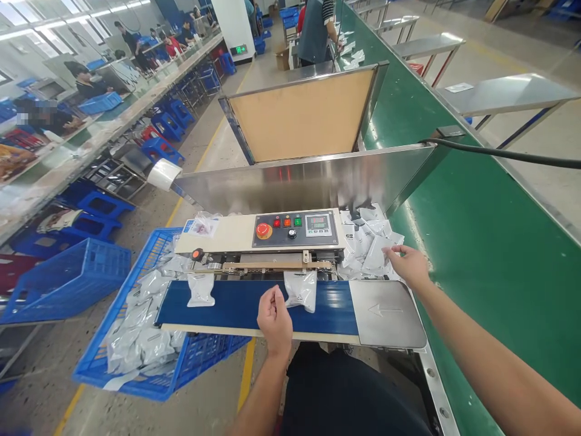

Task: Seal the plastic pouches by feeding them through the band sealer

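My right hand (pixel 411 265) reaches to the pile at the right end of a band sealing machine (pixel 218 235), its fingers pinched at the edge of a white pouch (pixel 376 253). Over the machine's blue belt (pixel 254 306) is my left hand (pixel 276 318), fingers curled closed with nothing visible in them. Just right of it, a white pouch (pixel 302 292) hangs from the sealing band onto the belt. Farther left on the belt, another pouch (pixel 200 290) sits with its top edge in the band.
A blue basket (pixel 124 387) heaped with white pouches stands under the belt's left end. Behind the machine rises a metal panel (pixel 290 178). A green conveyor (pixel 481 272) runs along the right, with a black cable (pixel 508 154) above it. Other people work farther off.
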Tool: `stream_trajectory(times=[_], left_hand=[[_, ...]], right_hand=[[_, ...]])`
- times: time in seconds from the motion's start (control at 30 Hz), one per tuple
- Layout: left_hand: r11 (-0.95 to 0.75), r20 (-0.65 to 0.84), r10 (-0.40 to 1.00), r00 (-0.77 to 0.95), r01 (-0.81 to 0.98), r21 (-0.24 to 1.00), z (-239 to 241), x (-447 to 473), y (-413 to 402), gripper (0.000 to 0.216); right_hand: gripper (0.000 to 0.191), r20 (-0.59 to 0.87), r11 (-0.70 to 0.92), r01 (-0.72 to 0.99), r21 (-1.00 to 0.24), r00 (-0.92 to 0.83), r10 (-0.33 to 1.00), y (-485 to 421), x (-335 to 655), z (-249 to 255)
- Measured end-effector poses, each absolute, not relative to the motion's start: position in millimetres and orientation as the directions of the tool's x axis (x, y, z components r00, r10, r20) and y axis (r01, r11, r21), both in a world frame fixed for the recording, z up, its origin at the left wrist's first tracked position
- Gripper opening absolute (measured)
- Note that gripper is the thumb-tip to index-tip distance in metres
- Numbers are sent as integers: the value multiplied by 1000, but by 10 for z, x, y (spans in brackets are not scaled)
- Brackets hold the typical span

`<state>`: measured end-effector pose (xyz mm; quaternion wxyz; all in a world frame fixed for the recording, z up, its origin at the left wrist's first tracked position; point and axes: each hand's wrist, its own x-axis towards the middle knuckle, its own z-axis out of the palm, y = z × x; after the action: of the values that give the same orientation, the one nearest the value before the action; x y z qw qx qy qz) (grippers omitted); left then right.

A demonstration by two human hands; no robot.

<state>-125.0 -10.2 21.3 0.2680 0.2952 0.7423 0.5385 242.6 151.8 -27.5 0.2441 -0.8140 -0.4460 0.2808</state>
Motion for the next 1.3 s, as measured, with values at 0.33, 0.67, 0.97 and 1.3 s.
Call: stream_trajectory(times=[0.33,0.67,0.97,1.3], left_hand=[[-84,91,996,-14,255,963,459,-203,225,37],[263,-262,965,-30,140,954,125,-251,305,60],[521,-540,814,-215,-143,842,-113,-715,493,58],[359,-221,641,-735,33,933,213,-1594,-112,45]], right_hand=[[42,59,-31,432,-901,193,979,366,1689,544],[51,-454,-475,103,-874,178,873,366,1719,371],[55,-601,-600,33,-799,-7,799,730,1368,173],[65,4,-263,468,-844,496,869,1124,3191,-582]])
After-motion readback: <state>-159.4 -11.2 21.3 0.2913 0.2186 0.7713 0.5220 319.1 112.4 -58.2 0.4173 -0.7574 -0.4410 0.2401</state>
